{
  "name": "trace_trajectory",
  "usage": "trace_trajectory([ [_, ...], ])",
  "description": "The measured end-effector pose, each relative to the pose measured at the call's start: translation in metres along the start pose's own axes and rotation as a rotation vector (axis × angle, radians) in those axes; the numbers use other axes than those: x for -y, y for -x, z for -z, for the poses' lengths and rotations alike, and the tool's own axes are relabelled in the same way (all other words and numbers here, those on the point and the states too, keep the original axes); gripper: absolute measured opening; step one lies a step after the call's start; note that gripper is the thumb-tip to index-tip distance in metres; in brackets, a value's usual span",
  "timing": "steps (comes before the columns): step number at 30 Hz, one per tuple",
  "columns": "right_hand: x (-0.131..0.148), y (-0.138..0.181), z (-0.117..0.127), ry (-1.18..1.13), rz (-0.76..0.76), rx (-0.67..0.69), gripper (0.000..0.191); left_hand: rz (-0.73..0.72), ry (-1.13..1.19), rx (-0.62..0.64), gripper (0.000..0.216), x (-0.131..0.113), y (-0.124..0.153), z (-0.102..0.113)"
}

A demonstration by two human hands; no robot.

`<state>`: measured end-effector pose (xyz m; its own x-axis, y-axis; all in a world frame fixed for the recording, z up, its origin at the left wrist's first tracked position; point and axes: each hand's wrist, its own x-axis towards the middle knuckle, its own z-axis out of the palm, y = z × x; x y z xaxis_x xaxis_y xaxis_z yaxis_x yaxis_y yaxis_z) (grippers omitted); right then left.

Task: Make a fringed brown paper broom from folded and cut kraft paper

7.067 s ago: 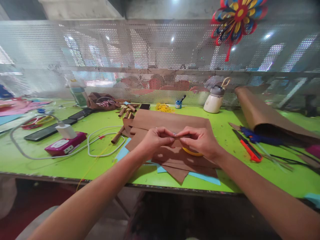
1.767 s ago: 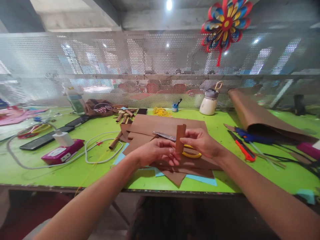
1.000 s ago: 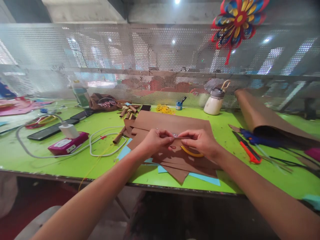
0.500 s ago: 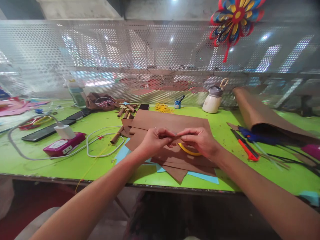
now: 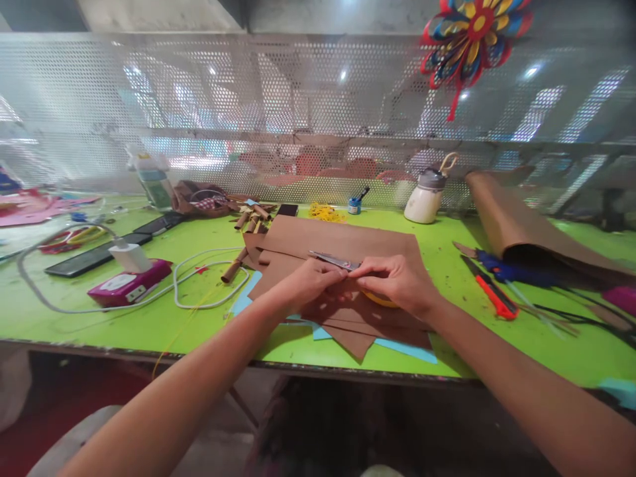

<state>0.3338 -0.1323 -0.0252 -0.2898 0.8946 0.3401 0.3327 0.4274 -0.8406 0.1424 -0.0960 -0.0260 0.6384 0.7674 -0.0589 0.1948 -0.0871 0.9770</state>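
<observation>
My left hand (image 5: 307,283) and my right hand (image 5: 393,281) meet low over a pile of brown paper sheets (image 5: 342,246) on the green table (image 5: 163,318). Both pinch a small brown paper piece (image 5: 350,281) between their fingertips, mostly hidden by the fingers. Just behind the fingers lie scissors (image 5: 334,260) with grey blades; their yellow handle (image 5: 380,300) peeks out under my right hand. Light blue paper (image 5: 405,351) shows beneath the brown pile.
Rolled brown paper tubes (image 5: 248,222) lie behind the pile. At left are a pink box with a white charger (image 5: 130,278), cables and phones. At right lie an orange utility knife (image 5: 491,297), a glue gun (image 5: 504,270) and a big brown paper roll (image 5: 521,225). A white jug (image 5: 424,199) stands by the perforated screen.
The paper piece stood upright in my right hand 1.8 s ago. Both hands then closed on it and sank toward the pile, and the scissor blades now show behind them.
</observation>
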Motion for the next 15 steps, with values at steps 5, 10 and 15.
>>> trace_trajectory([
  [5,-0.0008,-0.0009,-0.0002,0.065,0.041,-0.005,0.019,-0.040,0.054,0.098,0.035,0.0034,-0.0011,0.0012],
  [10,-0.0023,-0.0021,0.0006,0.068,0.095,0.000,0.019,0.001,0.124,0.090,0.033,0.0036,-0.0011,0.0019],
  [15,-0.0046,-0.0026,0.0044,0.035,0.026,0.048,0.020,0.011,0.128,0.121,0.033,0.0081,-0.0015,0.0035],
])
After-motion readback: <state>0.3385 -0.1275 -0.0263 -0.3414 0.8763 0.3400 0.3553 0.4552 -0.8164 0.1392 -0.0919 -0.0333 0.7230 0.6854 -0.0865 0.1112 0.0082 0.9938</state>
